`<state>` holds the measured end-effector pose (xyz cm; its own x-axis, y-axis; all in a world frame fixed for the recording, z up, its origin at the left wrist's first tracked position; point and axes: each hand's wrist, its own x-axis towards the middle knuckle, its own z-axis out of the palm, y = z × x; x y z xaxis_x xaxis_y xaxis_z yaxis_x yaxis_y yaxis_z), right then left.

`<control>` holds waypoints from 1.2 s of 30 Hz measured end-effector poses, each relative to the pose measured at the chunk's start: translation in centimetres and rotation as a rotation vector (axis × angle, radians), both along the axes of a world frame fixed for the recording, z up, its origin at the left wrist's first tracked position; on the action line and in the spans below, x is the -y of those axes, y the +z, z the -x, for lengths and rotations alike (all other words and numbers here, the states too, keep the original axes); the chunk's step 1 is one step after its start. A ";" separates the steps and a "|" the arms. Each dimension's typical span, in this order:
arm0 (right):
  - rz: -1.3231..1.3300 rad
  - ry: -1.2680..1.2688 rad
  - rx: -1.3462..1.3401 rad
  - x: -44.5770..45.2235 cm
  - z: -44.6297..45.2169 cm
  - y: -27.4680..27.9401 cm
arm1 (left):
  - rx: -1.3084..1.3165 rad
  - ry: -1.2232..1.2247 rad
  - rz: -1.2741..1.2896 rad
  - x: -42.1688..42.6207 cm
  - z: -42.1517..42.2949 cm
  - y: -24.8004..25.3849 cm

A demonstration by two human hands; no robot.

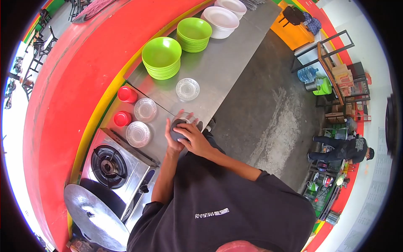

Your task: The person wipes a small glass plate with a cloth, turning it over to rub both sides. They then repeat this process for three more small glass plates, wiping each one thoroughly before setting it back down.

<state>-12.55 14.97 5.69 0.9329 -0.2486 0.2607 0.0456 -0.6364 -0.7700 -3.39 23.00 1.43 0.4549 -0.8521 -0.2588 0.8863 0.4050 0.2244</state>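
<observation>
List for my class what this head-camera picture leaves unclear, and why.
- Head view: much of the clear dish, covered by the dark cloth, left hand and right hand.
- Head view: the lower green bowls' insides, hidden by the top green bowl.
- Head view: wall notice wording, too small and blurred.

It's bright in here, a soft, even light that looks like day, strongest toward nine o'clock, where the outdoors burns out to white. The steel surface point(218, 63) at twelve carries a milky sheen, and the round metal pan point(98, 220) near eight throws back a pale glint. Shadows are faint; the floor point(247, 101) at two sits dimmer. The green bowls point(161, 56) look crisp, while the person point(356, 149) at three turns soft. Lines bend toward the rim, and black swallows the corners.
</observation>
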 end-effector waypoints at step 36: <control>0.197 -0.402 0.029 -0.2 0.0 0.2 | 0.133 0.182 0.012 -2.0 0.6 1.4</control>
